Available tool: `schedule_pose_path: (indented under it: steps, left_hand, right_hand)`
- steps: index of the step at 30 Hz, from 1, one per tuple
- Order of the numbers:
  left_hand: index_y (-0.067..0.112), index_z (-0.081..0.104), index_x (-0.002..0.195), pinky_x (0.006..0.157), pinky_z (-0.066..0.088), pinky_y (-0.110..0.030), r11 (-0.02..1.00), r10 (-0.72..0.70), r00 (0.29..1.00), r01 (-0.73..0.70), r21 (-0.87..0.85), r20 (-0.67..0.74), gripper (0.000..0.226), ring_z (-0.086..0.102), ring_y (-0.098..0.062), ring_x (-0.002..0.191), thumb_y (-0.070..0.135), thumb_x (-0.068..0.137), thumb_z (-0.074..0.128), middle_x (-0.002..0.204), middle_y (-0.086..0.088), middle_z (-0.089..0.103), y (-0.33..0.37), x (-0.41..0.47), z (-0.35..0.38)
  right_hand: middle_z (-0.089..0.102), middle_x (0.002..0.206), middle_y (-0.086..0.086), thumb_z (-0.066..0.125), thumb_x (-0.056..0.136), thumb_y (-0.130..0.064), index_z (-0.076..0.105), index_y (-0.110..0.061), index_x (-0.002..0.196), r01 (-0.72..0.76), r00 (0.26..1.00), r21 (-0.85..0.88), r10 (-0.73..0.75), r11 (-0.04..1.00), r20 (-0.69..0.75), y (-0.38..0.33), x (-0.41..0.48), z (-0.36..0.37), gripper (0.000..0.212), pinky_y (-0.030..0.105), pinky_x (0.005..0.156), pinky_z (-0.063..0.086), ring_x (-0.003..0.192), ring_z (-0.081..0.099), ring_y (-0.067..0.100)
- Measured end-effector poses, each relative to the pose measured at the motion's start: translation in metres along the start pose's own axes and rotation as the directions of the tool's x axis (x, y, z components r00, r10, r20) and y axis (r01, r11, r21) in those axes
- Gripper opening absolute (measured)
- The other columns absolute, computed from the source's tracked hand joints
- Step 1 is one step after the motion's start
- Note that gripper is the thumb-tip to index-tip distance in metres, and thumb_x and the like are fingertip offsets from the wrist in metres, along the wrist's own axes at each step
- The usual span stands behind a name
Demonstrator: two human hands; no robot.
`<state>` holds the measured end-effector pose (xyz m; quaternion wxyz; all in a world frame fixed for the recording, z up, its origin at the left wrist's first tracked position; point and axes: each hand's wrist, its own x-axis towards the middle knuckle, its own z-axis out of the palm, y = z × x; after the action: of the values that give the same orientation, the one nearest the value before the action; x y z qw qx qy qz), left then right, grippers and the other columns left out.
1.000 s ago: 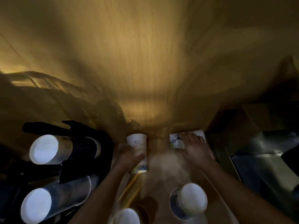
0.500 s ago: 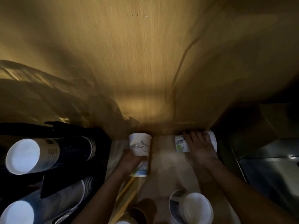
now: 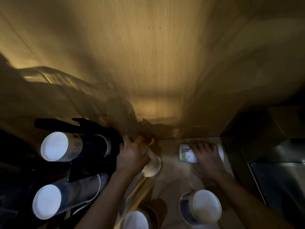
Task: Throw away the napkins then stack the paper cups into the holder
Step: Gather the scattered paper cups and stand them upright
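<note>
Cup-stacking step underway. One cup (image 3: pixel 151 164) held in left hand (image 3: pixel 130 156) grip nr holder (image 3: pixel 92 129); second cup (image 3: pixel 188 154), lying on surface (image 3: pixel 171 182), clasped by right hand (image 3: pixel 206 157). Next: cup to be slid onto holder stack (image 3: pixel 76 146), rim aligned.

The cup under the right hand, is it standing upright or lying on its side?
Lying on its side. The printed cup rests lengthwise on the counter, and the right hand lies over it.

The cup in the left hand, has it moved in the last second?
Yes. The cup in the left hand has tipped over, base toward the camera, and shifted left toward the black cup holder.
</note>
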<state>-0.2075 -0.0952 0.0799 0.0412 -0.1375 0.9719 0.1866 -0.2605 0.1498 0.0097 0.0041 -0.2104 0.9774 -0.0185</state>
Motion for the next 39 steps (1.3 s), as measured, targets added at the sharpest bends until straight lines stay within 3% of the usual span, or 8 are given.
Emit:
schedule_pose_path:
  steps: [6,10,14,18,24,31,36,39]
  left_hand:
    - [0.018,0.046,0.123,0.088,0.043,-0.038,0.966,0.235,0.971,-0.237,-0.098,-0.033,0.063,0.045,-0.027,0.109,0.03,0.068,0.076,0.12,-0.006,0.048,-0.007,-0.001,0.024]
    - [0.031,0.047,0.12,0.087,0.045,-0.022,0.854,0.247,0.969,-0.224,-0.469,-0.014,0.066,0.053,-0.003,0.108,0.023,0.064,0.082,0.114,0.02,0.054,-0.016,-0.005,0.034]
    - [0.045,0.046,0.113,0.083,0.04,-0.002,0.779,0.249,0.967,-0.228,-0.584,-0.045,0.065,0.049,0.014,0.107,0.021,0.064,0.082,0.111,0.044,0.049,-0.018,-0.01,0.035]
    - [0.043,0.048,0.111,0.08,0.039,0.0,0.765,0.234,0.971,-0.211,-0.609,-0.042,0.062,0.049,0.017,0.103,0.019,0.066,0.083,0.11,0.03,0.051,-0.016,-0.009,0.039]
    - [0.03,0.05,0.117,0.085,0.045,-0.018,0.741,0.2,0.98,-0.146,-0.656,0.008,0.062,0.054,-0.008,0.106,0.02,0.065,0.083,0.116,0.009,0.056,-0.015,-0.006,0.046]
    - [0.028,0.052,0.117,0.094,0.05,-0.038,0.686,0.2,0.979,-0.123,-0.717,0.023,0.062,0.056,-0.013,0.11,0.019,0.064,0.083,0.118,0.004,0.06,-0.016,-0.003,0.049]
    - [0.036,0.051,0.112,0.093,0.05,-0.036,0.635,0.22,0.974,-0.102,-0.766,0.053,0.061,0.06,-0.017,0.111,0.014,0.064,0.083,0.117,0.0,0.064,-0.019,-0.004,0.05]
    - [0.02,0.053,0.12,0.093,0.05,-0.03,0.577,0.205,0.973,-0.034,-0.816,0.105,0.065,0.06,-0.018,0.115,0.009,0.063,0.082,0.122,-0.002,0.063,-0.026,-0.005,0.057]
  right_hand:
    - [0.068,0.086,0.012,0.08,0.024,-0.031,0.063,-0.01,0.106,0.005,0.997,0.002,-0.005,1.0,-0.074,0.004,-0.005,0.0,0.086,0.04,0.071,0.046,0.074,0.063,0.032]
    - [0.067,0.098,0.015,0.08,0.04,-0.029,0.06,-0.008,0.113,-0.023,0.998,0.04,0.025,0.999,-0.062,0.007,-0.008,-0.002,0.078,0.044,0.075,0.047,0.084,0.062,0.035]
    - [0.051,0.127,0.013,0.062,0.074,-0.041,0.023,-0.02,0.142,0.012,0.999,0.106,-0.007,0.994,-0.044,0.009,-0.006,-0.007,0.081,0.043,0.09,0.038,0.11,0.049,0.031]
    - [0.046,0.124,0.019,0.068,0.076,-0.033,-0.002,-0.042,0.138,0.037,0.995,0.395,0.004,0.918,-0.102,-0.002,-0.005,-0.027,0.094,0.043,0.085,0.049,0.106,0.051,0.033]
    - [0.052,0.117,0.022,0.078,0.069,-0.019,0.045,-0.007,0.125,0.086,0.919,0.58,0.16,0.81,-0.359,-0.015,0.003,-0.054,0.066,0.04,0.077,0.053,0.103,0.057,0.036]
    - [0.041,0.119,-0.019,0.083,0.062,-0.033,0.032,-0.04,0.116,0.365,0.828,0.829,0.259,0.424,-0.497,-0.042,0.0,-0.099,0.075,0.017,0.078,0.053,0.112,0.05,0.001]
    - [0.043,0.121,0.005,0.083,0.061,-0.027,0.031,-0.034,0.113,0.357,0.888,0.791,0.083,0.497,-0.452,-0.063,0.003,-0.094,0.074,0.041,0.083,0.055,0.11,0.055,0.026]
    - [0.042,0.12,0.0,0.082,0.065,-0.029,0.033,-0.023,0.111,0.324,0.92,0.716,-0.028,0.618,-0.392,-0.07,0.004,-0.078,0.068,0.035,0.082,0.053,0.108,0.055,0.022]
